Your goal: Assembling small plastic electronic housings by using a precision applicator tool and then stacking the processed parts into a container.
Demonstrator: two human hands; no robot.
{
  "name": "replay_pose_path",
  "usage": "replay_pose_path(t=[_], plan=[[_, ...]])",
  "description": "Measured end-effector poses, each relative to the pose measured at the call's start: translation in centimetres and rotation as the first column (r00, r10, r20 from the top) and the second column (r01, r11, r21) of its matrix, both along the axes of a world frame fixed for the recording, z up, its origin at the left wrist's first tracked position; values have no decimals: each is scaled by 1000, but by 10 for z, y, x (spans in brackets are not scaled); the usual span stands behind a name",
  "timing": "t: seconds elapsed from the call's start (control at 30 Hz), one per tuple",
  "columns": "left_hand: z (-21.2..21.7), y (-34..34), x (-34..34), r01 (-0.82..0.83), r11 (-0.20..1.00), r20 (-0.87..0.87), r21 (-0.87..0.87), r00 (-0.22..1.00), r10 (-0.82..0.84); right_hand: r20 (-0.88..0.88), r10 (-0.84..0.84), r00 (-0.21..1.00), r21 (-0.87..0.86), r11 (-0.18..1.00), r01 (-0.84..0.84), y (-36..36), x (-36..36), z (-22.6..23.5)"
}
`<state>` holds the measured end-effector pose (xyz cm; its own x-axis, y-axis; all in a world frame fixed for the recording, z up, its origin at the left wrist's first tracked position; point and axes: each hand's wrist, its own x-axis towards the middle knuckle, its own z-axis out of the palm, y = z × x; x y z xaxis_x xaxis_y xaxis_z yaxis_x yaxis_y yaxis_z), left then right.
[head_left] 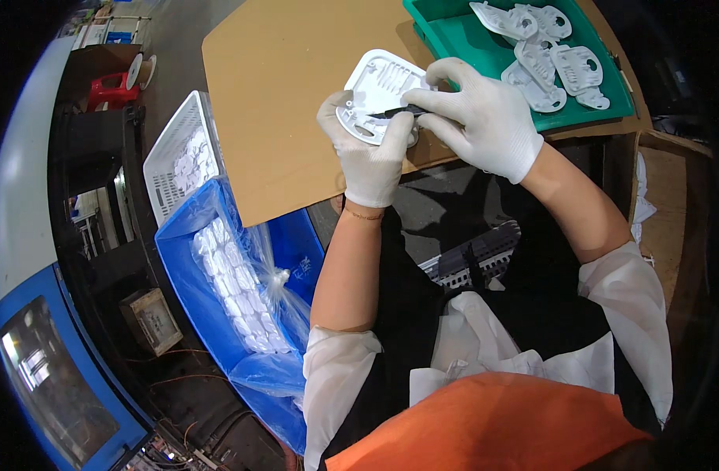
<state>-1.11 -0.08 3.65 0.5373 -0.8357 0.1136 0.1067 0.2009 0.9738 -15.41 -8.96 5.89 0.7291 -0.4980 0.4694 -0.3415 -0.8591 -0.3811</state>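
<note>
White plastic part (379, 94), a flat moulded plate with slots and a rounded end, sits in our left hand (369, 153), held above the near edge of the cardboard-covered surface (281, 94). Our left grip is clenched on its lower end, thumb on top and fingers underneath. Our right hand (478, 114) comes in from the right and its grip is closed around a thin dark tool (394, 114), whose tip lies against the face of the part. Both hands wear white knit gloves, and our forearms are bare up to white sleeve covers.

At the far right corner of the surface stands a green tray (453, 39) holding a loose heap of similar white parts (544, 55). Off the left edge, lower down, we see a white slotted basket (175, 141) with small white pieces inside, and just beside it, nearer to us, a blue crate (187, 275) lined with a clear plastic bag (273, 282) and filled with stacked white pieces. An open cardboard box (673, 204) stands to the right below the surface edge.
</note>
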Motion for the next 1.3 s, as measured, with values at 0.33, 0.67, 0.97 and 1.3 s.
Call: replay_pose_path(t=[0.33, 0.67, 0.97, 1.3], plan=[[-2, -2, -2, -33, 999, 3, -14, 999, 33, -7, -17, 1000, -8, 1000, 17, -1, 1, -1], [-1, -2, 1, -28, 999, 69, -18, 997, 29, 100, 4, 995, 147, 989, -19, -2, 2, -9], [-17, -1, 7, 4, 996, 339, -91, 940, 27, 18, 35, 999, 174, 984, -37, -5, -6, 0], [-26, 0, 7, 25, 993, 340, -117, 940, 17, -19, 66, 998, 237, 970, -60, -9, -8, -3]])
